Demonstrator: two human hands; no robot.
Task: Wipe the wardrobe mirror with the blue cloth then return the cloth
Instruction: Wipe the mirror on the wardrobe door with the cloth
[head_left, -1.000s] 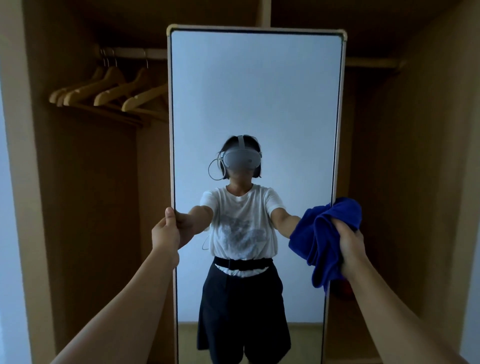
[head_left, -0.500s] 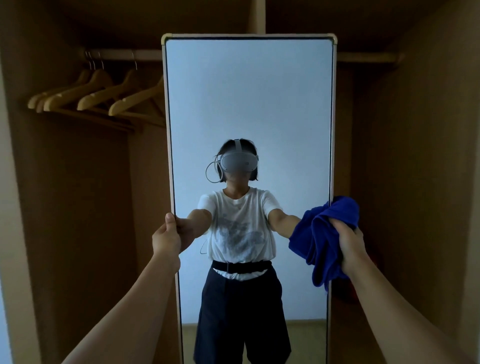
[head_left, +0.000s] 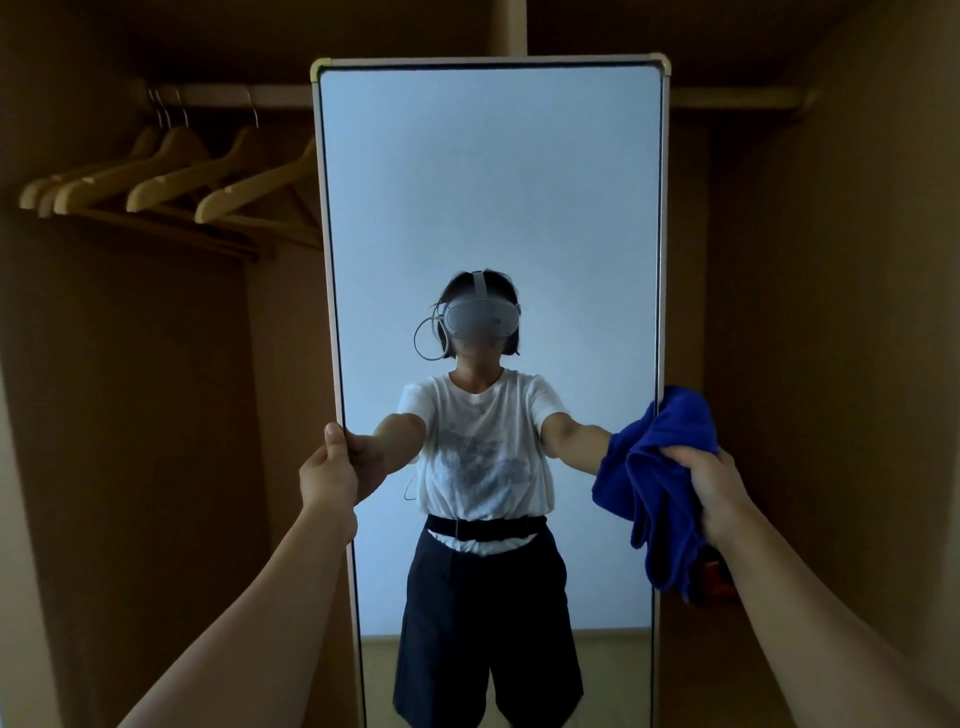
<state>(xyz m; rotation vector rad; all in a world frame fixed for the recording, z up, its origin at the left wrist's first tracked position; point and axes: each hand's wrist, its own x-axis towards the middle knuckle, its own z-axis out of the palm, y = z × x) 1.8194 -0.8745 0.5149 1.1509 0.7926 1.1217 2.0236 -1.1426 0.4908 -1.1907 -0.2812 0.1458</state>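
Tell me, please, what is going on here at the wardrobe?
A person stands before the wardrobe mirror. Their left hand grips the mirror's left edge, steadying it, while the right hand holds a bunched blue cloth at the right edge. Empty wooden hangers hang on the rail behind.

Seen in mirror reflection: grey headset w/ top strap over dark bobbed hair, thin cable looping at one side. White short-sleeved tee, faint grey print across front, hem tucked at waist. Black belt, dark knee-length shorts. Directly in view: both forearms bare, no sleeves, no watch or rings visible on left hand or right hand.
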